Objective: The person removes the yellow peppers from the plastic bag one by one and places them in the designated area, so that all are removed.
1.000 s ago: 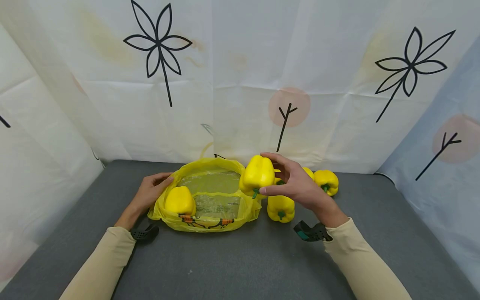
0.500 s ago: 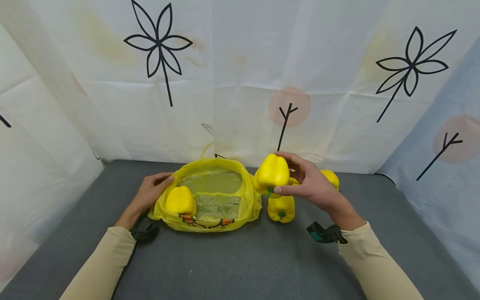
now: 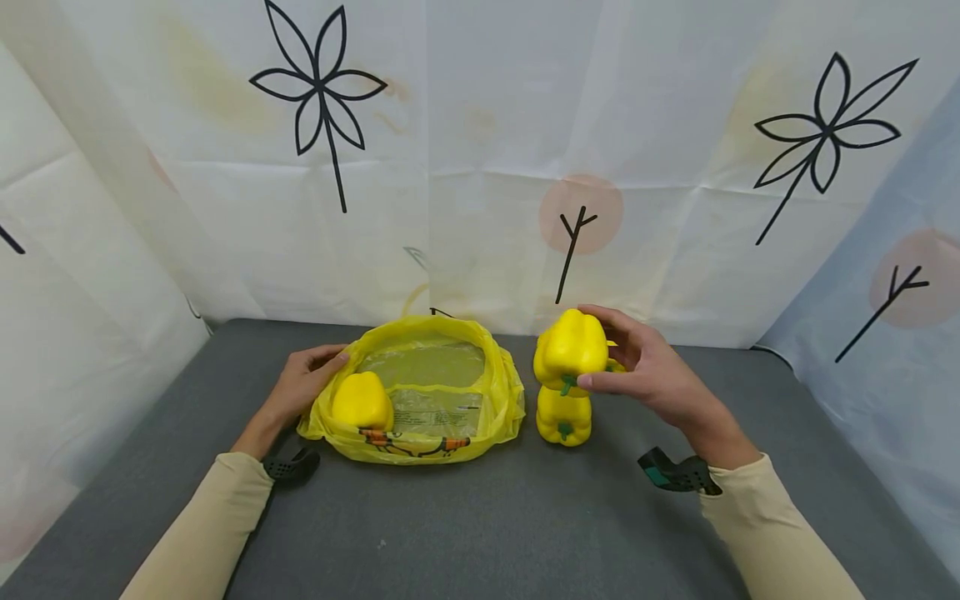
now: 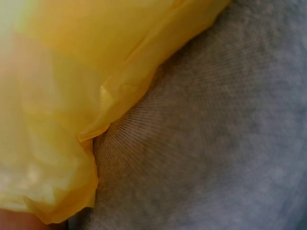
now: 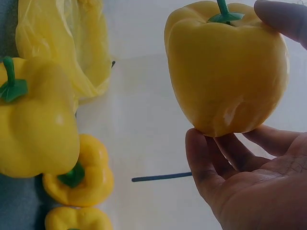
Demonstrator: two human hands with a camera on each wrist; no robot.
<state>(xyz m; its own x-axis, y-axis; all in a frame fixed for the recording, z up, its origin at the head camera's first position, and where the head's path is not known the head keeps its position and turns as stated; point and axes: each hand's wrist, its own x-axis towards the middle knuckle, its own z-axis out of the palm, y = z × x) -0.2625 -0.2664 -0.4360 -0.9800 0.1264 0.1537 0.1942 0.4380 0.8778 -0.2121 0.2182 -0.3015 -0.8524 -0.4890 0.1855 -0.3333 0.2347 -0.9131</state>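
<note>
A yellow bell pepper (image 3: 572, 346) is held up in my right hand (image 3: 660, 375), between the thumb near its green stem and the fingertips at its other end. In the right wrist view the same held pepper (image 5: 225, 72) shows the grip plainly. My left hand (image 3: 303, 383) grips the left rim of a yellow plastic bag (image 3: 498, 408), whose mouth gapes upward. One bell pepper (image 3: 362, 402) lies inside the bag at the left. Yellow plastic (image 4: 57, 96) fills much of the left wrist view, where the hand is nearly all hidden.
Another bell pepper (image 3: 563, 417) stands on the grey table (image 3: 465, 533) right of the bag, below the held one. More peppers (image 5: 79, 170) sit behind it, mostly hidden by my right hand in the head view. A white patterned cloth (image 3: 487, 167) hangs along the table's back edge.
My right hand has moved to the right with the bell pepper, away from the bag's right rim. The left hand, the bag and the pepper inside it stay put.
</note>
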